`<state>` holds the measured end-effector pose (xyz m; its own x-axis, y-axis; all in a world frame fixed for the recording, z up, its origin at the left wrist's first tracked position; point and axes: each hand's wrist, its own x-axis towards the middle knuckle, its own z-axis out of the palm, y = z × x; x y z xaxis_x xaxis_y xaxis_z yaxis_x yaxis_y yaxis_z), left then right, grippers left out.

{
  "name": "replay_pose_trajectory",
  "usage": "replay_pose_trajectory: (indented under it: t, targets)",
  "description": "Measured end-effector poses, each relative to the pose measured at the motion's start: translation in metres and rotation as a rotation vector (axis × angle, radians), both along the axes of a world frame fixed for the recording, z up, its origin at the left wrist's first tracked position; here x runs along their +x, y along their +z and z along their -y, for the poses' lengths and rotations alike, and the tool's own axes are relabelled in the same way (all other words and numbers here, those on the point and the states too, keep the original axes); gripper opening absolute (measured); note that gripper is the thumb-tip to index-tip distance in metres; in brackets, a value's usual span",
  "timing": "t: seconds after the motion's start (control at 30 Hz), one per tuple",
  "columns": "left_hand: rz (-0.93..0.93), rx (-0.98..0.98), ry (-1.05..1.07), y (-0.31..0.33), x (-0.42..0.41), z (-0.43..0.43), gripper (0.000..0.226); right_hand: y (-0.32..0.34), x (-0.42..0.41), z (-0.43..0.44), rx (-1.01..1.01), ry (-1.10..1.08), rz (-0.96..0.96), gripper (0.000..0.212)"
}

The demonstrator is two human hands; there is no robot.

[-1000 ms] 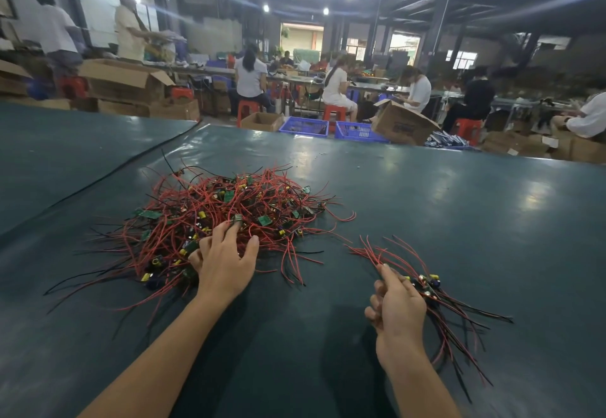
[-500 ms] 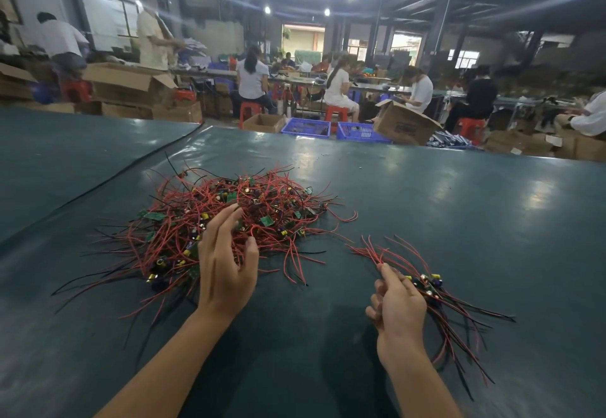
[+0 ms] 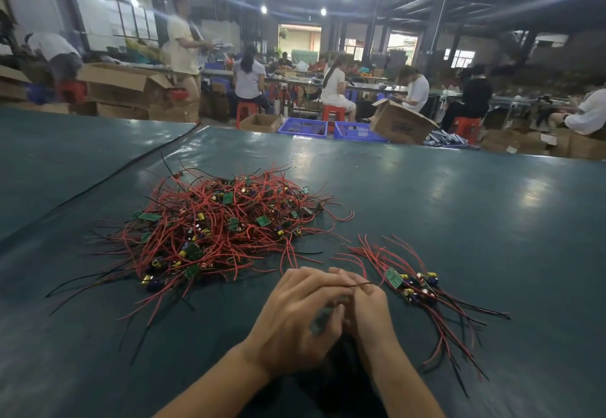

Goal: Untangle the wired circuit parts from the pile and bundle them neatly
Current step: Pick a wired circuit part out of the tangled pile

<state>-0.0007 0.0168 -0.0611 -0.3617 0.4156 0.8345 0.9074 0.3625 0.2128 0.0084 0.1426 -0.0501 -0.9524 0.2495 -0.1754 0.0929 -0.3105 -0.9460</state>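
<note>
A tangled pile (image 3: 223,227) of red and black wires with small green circuit boards lies on the dark green table (image 3: 459,221), left of centre. To the right lies a smaller sorted bundle (image 3: 416,286), its boards together and its wires fanned out. My left hand (image 3: 295,316) and my right hand (image 3: 369,309) meet in front of me, between pile and bundle. Their curled fingers pinch a thin dark wire (image 3: 359,284) that shows across the fingertips. Whatever hangs on that wire is hidden by the hands.
The table's far edge (image 3: 393,145) runs across the view. Beyond it stand cardboard boxes (image 3: 401,124) and blue crates (image 3: 303,127), and several people sit on red stools. A seam in the table cover (image 3: 131,168) runs diagonally at the left.
My left hand has left the pile and moved right to meet my right hand. My right hand has let go of the sorted bundle, which now lies on the table.
</note>
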Motion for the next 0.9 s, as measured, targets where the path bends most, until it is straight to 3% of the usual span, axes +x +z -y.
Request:
replay_pose_trajectory:
  t: [0.1,0.23,0.33,0.43,0.53,0.67,0.77,0.9]
  targets:
    - [0.056,0.116,0.100,0.000,-0.007,0.008,0.019,0.000,-0.001,-0.004,0.048,0.021,0.084,0.028]
    - [0.089,0.252,0.162,0.001,-0.016,0.019,0.018,0.003,0.002,-0.009,-0.067,0.188,0.198,0.027]
    - [0.151,0.345,0.128,0.003,-0.018,0.024,0.020,0.007,0.006,-0.014,0.071,0.287,0.255,0.047]
    - [0.304,0.484,0.116,0.004,-0.018,0.025,0.021,0.005,0.007,-0.016,0.306,0.097,0.197,0.056]
    - [0.419,0.567,0.078,0.004,-0.019,0.027,0.020,-0.006,0.003,-0.017,0.584,-0.147,0.104,0.051]
    - [0.436,0.536,0.006,0.003,-0.019,0.027,0.020,-0.010,0.001,-0.017,0.547,-0.184,0.110,0.031]
    - [0.548,0.567,-0.039,0.001,-0.019,0.024,0.015,-0.012,0.000,-0.019,0.581,-0.187,0.104,0.025]
    - [0.858,0.684,-0.229,0.002,-0.022,0.019,0.049,-0.015,0.000,-0.020,0.690,-0.189,0.082,0.020]
